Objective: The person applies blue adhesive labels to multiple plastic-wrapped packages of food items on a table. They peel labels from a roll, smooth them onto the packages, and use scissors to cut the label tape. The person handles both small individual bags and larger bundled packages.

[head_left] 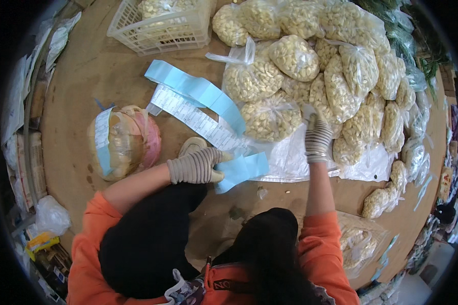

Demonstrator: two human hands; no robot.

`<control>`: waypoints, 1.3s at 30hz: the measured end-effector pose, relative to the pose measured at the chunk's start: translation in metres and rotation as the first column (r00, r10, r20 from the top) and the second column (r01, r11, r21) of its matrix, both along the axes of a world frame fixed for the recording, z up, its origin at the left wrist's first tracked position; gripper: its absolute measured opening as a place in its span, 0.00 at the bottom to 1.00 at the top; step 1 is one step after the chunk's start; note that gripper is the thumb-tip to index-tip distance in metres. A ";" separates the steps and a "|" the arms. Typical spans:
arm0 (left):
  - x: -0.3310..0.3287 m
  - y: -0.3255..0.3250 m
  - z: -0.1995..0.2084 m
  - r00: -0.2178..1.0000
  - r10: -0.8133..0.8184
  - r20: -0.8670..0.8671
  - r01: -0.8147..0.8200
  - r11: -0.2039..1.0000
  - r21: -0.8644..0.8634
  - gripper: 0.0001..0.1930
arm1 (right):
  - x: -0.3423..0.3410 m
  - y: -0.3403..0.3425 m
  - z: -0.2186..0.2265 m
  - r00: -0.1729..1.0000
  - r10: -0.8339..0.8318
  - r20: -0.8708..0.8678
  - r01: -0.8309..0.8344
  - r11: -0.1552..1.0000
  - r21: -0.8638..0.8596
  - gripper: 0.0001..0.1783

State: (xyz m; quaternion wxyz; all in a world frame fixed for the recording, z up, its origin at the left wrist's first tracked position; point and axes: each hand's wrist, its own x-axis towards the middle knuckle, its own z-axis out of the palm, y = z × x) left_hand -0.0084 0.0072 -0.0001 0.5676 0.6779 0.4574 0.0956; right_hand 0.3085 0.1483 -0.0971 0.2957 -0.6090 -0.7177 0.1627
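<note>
My left hand [198, 166], in a striped knit glove, pinches a strip of blue-backed labels [241, 170] between thumb and fingers. The strip's long white printed side [193, 119] and more blue backing stretch up and left over the floor. My right hand [318, 137], gloved the same way, reaches to a clear bag of pale peeled garlic cloves [271, 117], at its right side. Its fingers look drawn together, but what they hold, if anything, does not show. Other filled bags [351, 66] are heaped just beyond and to the right.
A white plastic basket [160, 35] holding more cloves stands at the far left. Nearer is a round, wrapped bundle [122, 142] with a label strip stuck on. A white plastic sheet [285, 157] lies under the bags. Another bag [359, 244] sits beside my right arm.
</note>
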 end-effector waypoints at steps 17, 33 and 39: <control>-0.006 -0.005 -0.010 0.987 -0.106 0.124 0.135 0.955 -0.264 0.17 | -0.067 0.046 -0.010 0.502 0.454 0.736 -0.197 0.889 -0.415 0.16; 0.013 -0.023 0.050 0.996 -0.075 -0.041 0.058 0.943 -0.327 0.14 | 0.087 -0.164 0.147 0.608 -0.684 -0.402 -0.227 0.336 -0.914 0.09; 0.035 -0.065 0.189 0.980 0.199 0.006 -0.179 0.895 -0.408 0.12 | 0.161 -0.262 0.300 -0.106 -0.876 -0.471 0.099 0.462 -0.881 0.14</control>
